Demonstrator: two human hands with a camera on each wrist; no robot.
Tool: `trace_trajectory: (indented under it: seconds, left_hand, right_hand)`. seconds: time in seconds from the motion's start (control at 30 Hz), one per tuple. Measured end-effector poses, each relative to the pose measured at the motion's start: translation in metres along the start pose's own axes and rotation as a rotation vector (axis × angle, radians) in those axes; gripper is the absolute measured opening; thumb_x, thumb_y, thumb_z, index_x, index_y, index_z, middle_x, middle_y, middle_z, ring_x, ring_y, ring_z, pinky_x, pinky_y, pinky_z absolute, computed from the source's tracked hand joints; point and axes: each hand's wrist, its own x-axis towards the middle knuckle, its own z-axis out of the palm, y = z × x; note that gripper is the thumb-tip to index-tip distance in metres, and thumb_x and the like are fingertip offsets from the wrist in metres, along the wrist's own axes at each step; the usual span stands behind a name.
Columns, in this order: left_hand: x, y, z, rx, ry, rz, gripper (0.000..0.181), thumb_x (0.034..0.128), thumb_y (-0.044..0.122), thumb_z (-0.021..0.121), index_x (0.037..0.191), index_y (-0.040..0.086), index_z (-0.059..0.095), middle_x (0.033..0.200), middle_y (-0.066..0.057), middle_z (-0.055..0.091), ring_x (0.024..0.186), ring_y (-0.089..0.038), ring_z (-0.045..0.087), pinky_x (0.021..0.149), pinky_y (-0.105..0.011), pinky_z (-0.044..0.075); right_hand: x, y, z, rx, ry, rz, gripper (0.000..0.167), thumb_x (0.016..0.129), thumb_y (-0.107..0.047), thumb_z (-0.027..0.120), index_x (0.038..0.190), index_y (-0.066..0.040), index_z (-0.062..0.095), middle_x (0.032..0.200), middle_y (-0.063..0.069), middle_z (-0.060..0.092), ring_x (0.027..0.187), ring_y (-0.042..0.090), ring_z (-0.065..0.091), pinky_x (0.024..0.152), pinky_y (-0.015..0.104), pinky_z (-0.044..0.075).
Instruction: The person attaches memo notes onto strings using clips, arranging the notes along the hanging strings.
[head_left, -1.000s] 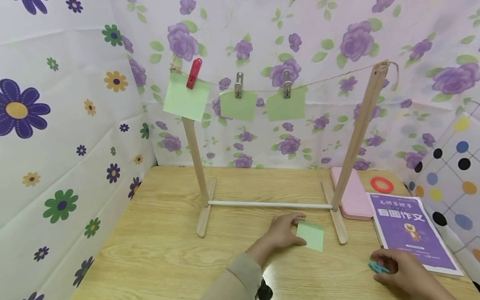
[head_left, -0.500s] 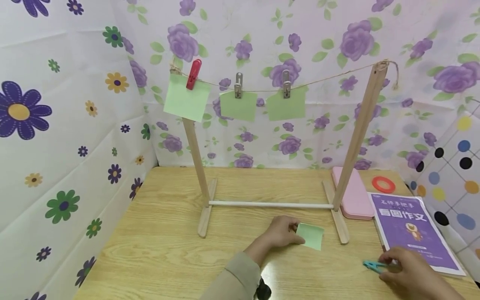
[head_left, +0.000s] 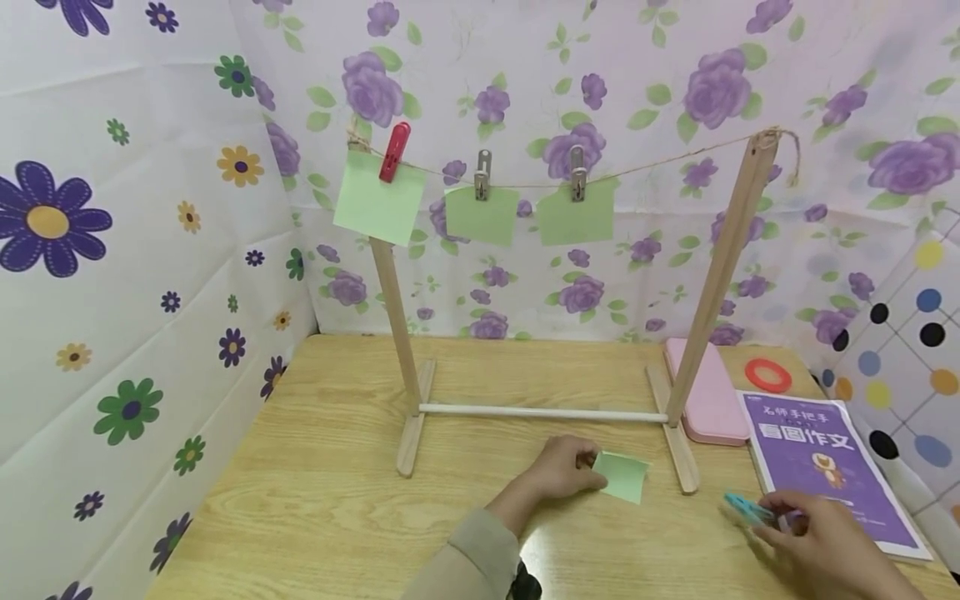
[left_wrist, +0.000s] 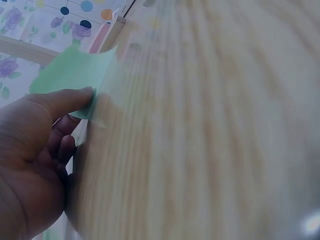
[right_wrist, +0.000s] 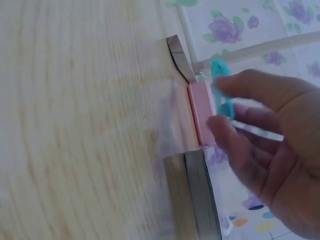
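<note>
My left hand (head_left: 561,468) pinches the left edge of a green sticky note (head_left: 622,477) between thumb and fingers, low over the table. In the left wrist view the note (left_wrist: 75,70) looks slightly bent beneath the thumb. Beside the purple book, my right hand (head_left: 817,533) holds a turquoise clothespin (head_left: 746,508) by one end. The right wrist view has the clothespin (right_wrist: 220,85) between the thumb and fingers. On a twine line above hang several green notes: a red clip (head_left: 394,152) holds the left one (head_left: 378,200), metal clips (head_left: 482,177) the others (head_left: 576,215).
A wooden frame with a right post (head_left: 723,275), a left post (head_left: 393,317) and a white crossbar (head_left: 540,412) stands on the table (head_left: 322,517). At the right lie a pink case (head_left: 708,400), a red ring (head_left: 768,376) and a purple book (head_left: 825,467).
The note's held edge has lifted slightly in my left fingers. In my right hand the turquoise clothespin has turned and now sticks out to the left from the fingertips.
</note>
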Motion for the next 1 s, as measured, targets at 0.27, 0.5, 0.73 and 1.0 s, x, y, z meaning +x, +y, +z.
trace_trajectory:
  seconds: [0.27,0.5,0.73,1.0]
  left_hand:
    - [-0.003,-0.001,-0.003,-0.182,0.038,-0.068,0.039,0.0909,0.016,0.075,0.067,0.014,0.045,0.061,0.007,0.038,0.056,-0.005,0.034,0.052,-0.019,0.03]
    - [0.0,0.006,-0.011,-0.437,0.168,-0.213,0.005,0.0973,0.016,0.069,0.094,0.013,0.068,0.083,0.006,0.06,0.077,-0.01,0.062,0.066,-0.023,0.052]
    - [0.004,0.02,-0.023,-0.698,0.308,-0.216,0.016,0.0977,0.005,0.066,0.114,0.004,0.066,0.105,-0.008,0.064,0.087,-0.03,0.074,0.082,-0.05,0.063]
    - [0.013,0.042,-0.043,-0.643,0.373,-0.165,0.025,0.0969,0.011,0.07,0.118,-0.001,0.068,0.094,-0.006,0.073,0.09,-0.033,0.073,0.083,-0.035,0.063]
  right_hand:
    - [0.004,-0.009,0.004,0.213,0.244,-0.095,0.034,0.093,-0.013,0.075,0.12,0.006,0.067,0.081,-0.001,0.071,0.066,0.011,0.066,0.056,0.022,0.057]
    - [0.013,-0.021,-0.004,0.375,0.288,-0.064,0.036,0.094,-0.013,0.075,0.123,0.006,0.064,0.087,-0.001,0.072,0.074,0.013,0.069,0.062,0.02,0.058]
    - [0.019,-0.036,-0.016,0.469,0.301,-0.186,0.038,0.096,0.0,0.068,0.133,0.003,0.061,0.093,-0.004,0.073,0.078,0.01,0.069,0.066,0.021,0.059]
    - [0.035,-0.065,-0.041,0.788,0.305,-0.413,0.04,0.087,0.023,0.064,0.125,0.011,0.062,0.096,-0.001,0.075,0.083,0.008,0.072,0.072,0.017,0.06]
